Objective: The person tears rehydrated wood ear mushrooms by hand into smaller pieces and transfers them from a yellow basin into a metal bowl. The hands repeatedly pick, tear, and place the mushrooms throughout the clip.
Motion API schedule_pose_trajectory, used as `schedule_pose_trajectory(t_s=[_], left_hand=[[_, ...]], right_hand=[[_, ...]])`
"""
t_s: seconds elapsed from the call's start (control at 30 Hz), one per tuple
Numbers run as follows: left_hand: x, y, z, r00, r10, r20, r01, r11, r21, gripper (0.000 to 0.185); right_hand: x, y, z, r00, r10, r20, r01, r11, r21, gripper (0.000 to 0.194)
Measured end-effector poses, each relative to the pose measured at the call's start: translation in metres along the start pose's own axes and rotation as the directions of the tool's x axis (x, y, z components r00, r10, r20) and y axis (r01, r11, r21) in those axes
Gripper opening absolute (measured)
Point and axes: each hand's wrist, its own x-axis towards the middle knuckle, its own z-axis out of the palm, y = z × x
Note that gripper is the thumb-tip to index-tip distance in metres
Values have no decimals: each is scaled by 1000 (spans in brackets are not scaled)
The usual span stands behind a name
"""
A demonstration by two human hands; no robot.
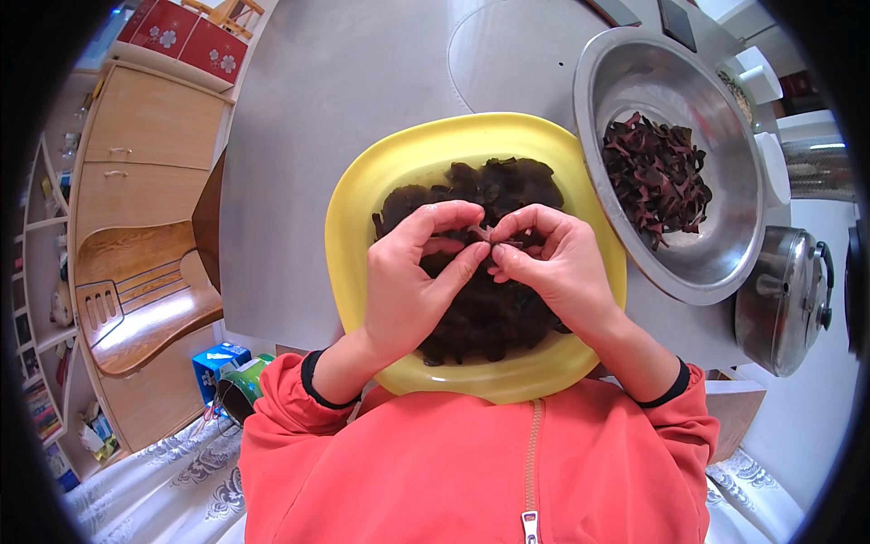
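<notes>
A yellow plastic basin (367, 204) sits right in front of my body, holding dark wood ear mushrooms (476, 326) in water. Over the middle of it, my left hand (408, 279) and my right hand (567, 268) meet at the fingertips. Between them they pinch a small brownish-pink mushroom piece (484, 232), partly hidden by the fingers. Both thumbs and index fingers bear on it, and the skin looks wet. To the right, a wide stainless steel bowl (731, 149) contains a heap of small reddish-brown mushroom pieces (656, 177).
The steel bowl's rim adjoins the basin's right edge on the grey tabletop (326, 136). A lidded metal pot (775, 306) stands at the right, beside white cups (760, 85). At left are a wooden chair (149, 299), a cabinet (149, 115) and a green can (245, 387).
</notes>
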Motion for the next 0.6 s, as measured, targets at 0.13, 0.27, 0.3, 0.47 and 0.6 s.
schedule_pose_trajectory(t_s=[0.13,0.27,0.3,0.47,0.6], left_hand=[[1,5,-5,979,-192,65,199,972,-125,17],[1,8,-8,944,-293,151,318,929,-191,13],[1,8,-8,949,-280,148,303,938,-168,13],[-1,7,-6,967,-222,124,235,966,-107,13],[0,6,-6,973,-202,108,218,960,-173,12]], right_hand=[[0,0,1,999,-47,-5,46,990,-135,13],[-3,0,5,996,-82,-19,75,968,-241,11],[-4,0,7,995,-98,-19,89,959,-268,10],[-6,0,9,988,-146,-50,122,936,-330,8],[-4,1,7,984,-163,-73,142,963,-231,6]])
